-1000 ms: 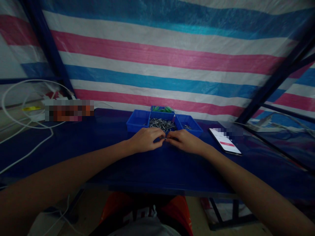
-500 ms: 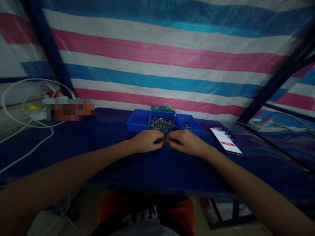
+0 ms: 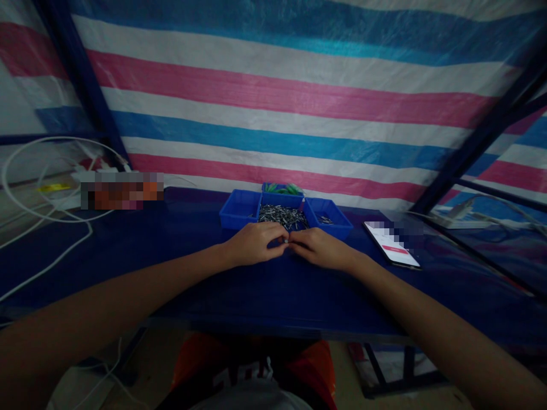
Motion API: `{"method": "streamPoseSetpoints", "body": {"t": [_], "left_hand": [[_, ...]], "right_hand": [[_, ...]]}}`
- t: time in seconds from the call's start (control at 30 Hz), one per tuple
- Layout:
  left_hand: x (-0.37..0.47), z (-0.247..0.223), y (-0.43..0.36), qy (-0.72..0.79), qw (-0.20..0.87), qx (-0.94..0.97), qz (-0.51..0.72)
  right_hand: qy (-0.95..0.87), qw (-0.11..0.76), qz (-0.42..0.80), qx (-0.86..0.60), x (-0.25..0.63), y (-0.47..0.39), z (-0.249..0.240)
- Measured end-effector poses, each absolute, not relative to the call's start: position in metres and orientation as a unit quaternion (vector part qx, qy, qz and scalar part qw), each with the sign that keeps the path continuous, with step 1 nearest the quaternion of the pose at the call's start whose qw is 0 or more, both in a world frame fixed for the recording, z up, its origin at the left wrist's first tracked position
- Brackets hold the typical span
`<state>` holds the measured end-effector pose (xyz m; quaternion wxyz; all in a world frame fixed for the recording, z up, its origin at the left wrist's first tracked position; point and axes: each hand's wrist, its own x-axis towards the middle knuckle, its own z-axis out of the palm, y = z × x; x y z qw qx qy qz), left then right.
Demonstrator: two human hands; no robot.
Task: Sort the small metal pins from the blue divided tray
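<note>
While both forearms are reaching over the blue table (image 3: 273, 290), the left hand (image 3: 253, 244) is pinching a small metal piece (image 3: 286, 241) between thumb and fingers, right where the two hands are meeting. The right hand (image 3: 321, 247) is bringing its fingertips together against it from the other side, probably to steady so slight a thing, though whether they are gripping it too I cannot tell. Off to the right, a phone (image 3: 392, 245) is lying flat, seemingly out of the way. Just beyond the hands, the middle bin (image 3: 282, 200) is holding a heap of metal pieces (image 3: 282, 216), likely sitting there so either hand can dip in. A left bin (image 3: 236, 221) and a right bin (image 3: 337, 229) are flanking it, and green items (image 3: 291, 189) are lying in another bin behind. Farthest back, a striped sheet (image 3: 273, 102) is hanging, presumably as a screen.
</note>
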<state>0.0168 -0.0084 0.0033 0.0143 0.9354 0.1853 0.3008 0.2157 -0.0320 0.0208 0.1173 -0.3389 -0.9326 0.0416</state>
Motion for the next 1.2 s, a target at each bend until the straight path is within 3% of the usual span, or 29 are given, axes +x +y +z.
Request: {"method": "streamPoseSetpoints", "body": {"t": [0.2,0.67,0.97,1.2], "left_hand": [[0.0155,0.0051,-0.0051,0.133,0.032,0.945,0.296],[0.0177,0.0063,-0.0049,0.17,0.13,0.918,0.334],[0.0172,0.0077,-0.0068,0.159,0.096,0.932,0.311],[0.0163,0.0054,-0.001,0.25,0.061,0.909,0.327]], "right_hand": [[-0.934,0.126,0.077,-0.324,0.2168,-0.0288,0.0153],[-0.933,0.154,0.077,-0.317,0.2158,-0.0298,0.0188],[-0.936,0.15,0.064,-0.311,0.2162,-0.0294,0.0167],[-0.912,0.18,0.01,-0.367,0.2223,-0.0284,0.0241]]}}
